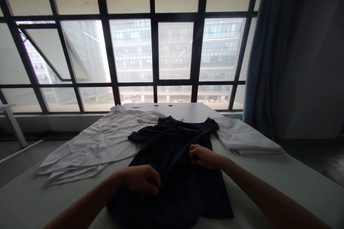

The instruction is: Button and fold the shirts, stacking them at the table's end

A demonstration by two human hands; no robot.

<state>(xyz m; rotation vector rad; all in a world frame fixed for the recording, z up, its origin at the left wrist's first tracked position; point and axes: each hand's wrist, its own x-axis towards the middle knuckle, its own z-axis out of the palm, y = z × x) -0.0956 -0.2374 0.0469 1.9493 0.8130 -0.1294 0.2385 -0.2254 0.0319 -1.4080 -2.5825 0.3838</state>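
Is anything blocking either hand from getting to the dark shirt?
Nothing visible. The left hand and right hand are both at the dark shirt. The white shirt lies to its left and the folded white cloth to its right, neither between the hands and it.

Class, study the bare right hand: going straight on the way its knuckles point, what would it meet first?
Probably the dark navy fabric shirt spread beneath the right hand, since its cloth runs on in that line. Height is unclear; passing over, the hand might next reach the rumpled white fabric shirt.
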